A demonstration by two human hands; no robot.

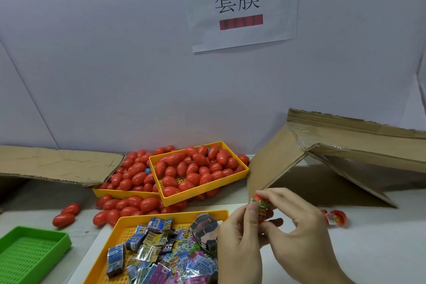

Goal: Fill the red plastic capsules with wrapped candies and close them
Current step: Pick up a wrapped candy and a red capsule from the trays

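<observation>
From my remote seat I am looking first at the containers. Lower centre of the frame, a yellow perforated plastic tray [119,221] is holding a heap of small wrapped candies [147,251] in blue, pink, green and silver foil, plus a darker printed packet [205,230] lying at its right side. Above it, mid-frame, a second yellow plastic tray [237,175] is sitting tilted on top of a third yellow tray [103,192], and both are brimming with closed red egg-shaped plastic capsules [196,173]; more of them are spilling onto the white table [380,237] around the trays, two lying apart at the left. In the lower left corner a green perforated plastic tray [34,253] is showing only its mesh floor. Flattened brown cardboard [57,163] is lying at the left edge, and an opened brown cardboard box [322,157] is leaning at the right.

Lower right of centre, the left hand [239,242] and right hand [299,233] are both pinching one red capsule with a wrapped candy [260,208], held above the table beside the candy tray. A green and orange wrapper is sticking out across its middle, so its halves are not meeting. At the right, an open red capsule half [337,218] with colourful contents is resting on the table.
</observation>
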